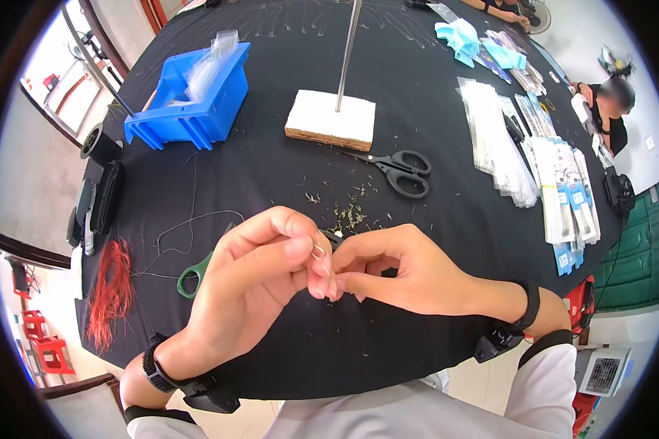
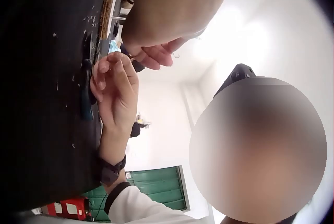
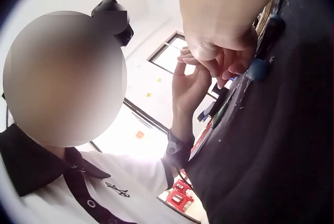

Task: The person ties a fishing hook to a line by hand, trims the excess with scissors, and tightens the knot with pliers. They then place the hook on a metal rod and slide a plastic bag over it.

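Head view: just across from me, the person's left hand (image 1: 252,274) pinches a small hook-shaped bit of shiny metal (image 1: 317,252) between thumb and fingers, raised above the black cloth-covered table (image 1: 410,340), presumably for a clear look at such fine work. The right hand (image 1: 417,272) meets it, fingers bent in at the left fingertips, perhaps to steady or guide; whether it grasps anything I can't tell. Beyond lie black-handled metal scissors (image 1: 385,162), likely kept within reach, and the loose bundle of red thread (image 1: 111,293) sits left, probably so strands don't tangle.

Small metal piece (image 1: 318,251) — in left hand (image 1: 250,284)
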Action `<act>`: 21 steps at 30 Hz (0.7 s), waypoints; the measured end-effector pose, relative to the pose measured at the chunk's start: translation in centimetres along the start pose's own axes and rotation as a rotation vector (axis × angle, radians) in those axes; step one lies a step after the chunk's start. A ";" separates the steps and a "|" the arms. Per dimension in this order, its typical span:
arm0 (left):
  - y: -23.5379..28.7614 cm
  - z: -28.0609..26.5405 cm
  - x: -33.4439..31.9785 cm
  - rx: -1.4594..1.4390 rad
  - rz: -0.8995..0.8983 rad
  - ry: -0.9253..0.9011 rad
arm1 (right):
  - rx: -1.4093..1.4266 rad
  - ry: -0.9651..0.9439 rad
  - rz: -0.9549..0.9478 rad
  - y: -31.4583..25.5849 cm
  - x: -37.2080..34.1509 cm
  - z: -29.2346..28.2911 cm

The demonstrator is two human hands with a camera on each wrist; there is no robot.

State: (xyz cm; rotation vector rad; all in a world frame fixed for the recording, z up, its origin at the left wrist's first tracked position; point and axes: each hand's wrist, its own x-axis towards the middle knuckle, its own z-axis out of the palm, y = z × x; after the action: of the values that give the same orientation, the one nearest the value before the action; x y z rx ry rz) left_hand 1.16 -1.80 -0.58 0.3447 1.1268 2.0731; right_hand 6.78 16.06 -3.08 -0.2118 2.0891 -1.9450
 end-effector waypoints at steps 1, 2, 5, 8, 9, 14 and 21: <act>0.1 -0.1 0.0 0.041 -0.002 -0.010 | 0.017 0.017 0.012 -0.2 -0.1 -0.1; 0.1 -0.2 -0.2 0.083 -0.003 -0.020 | 0.035 0.034 0.023 -0.6 -0.3 -0.1; 0.6 0.0 -0.7 0.336 0.023 -0.106 | -0.098 0.140 -0.051 -1.0 -0.6 -0.3; 1.5 0.4 -0.9 0.823 0.221 -0.279 | -0.447 0.189 -0.218 -1.4 -1.1 -0.9; 1.1 0.4 -1.1 0.973 0.357 -0.313 | -0.583 0.190 -0.282 -1.6 -1.3 -1.1; 0.4 0.6 -1.3 1.105 0.653 -0.351 | -0.533 0.169 -0.322 -1.6 -1.6 -1.0; 2.6 0.4 -2.0 1.388 0.750 -0.109 | -0.176 0.216 -0.248 -1.9 -1.7 -1.3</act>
State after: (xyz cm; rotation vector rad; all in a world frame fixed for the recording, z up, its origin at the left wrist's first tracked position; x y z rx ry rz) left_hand 1.47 -3.87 1.97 1.6924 2.4741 1.3602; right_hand 7.83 17.62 -0.99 -0.3238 2.4830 -1.9951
